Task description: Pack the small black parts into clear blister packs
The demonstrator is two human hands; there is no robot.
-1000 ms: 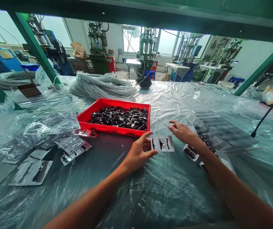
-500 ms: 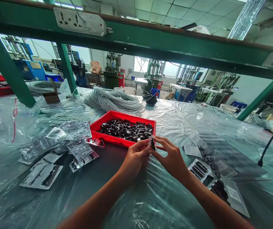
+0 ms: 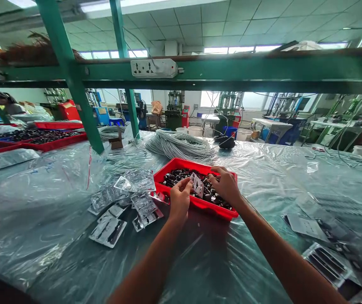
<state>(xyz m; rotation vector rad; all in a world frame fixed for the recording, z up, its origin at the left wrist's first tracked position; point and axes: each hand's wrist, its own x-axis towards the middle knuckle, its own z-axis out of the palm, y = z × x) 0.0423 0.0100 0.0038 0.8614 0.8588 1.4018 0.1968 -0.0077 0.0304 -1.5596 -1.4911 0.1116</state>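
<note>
My left hand [image 3: 181, 197] is closed in a pinch on a small flat card [image 3: 197, 185] with dark slots in it, tilted above the front of a red plastic bin [image 3: 193, 203]. Many small black parts [image 3: 178, 175], some with shiny bits, fill the bin. Over its right half, my right hand [image 3: 227, 185] reaches down with bent fingers apart at the parts; I see nothing held, though the fingertips are partly hidden. Left of the bin lies a loose pile of clear plastic packs [image 3: 136, 181] and flat cards [image 3: 108, 230].
Clear plastic sheeting covers the table. Behind the bin lies a coil of grey cable [image 3: 181, 143]. Slotted packs [image 3: 328, 261] lie at the right. A green frame [image 3: 263, 69] with a power strip [image 3: 154, 68] crosses above. More red trays [image 3: 54, 142] stand far left.
My view has turned left. Both hands were together at the bin's front edge; now the left holds the card over the bin, and the right has left it and reached into the bin.
</note>
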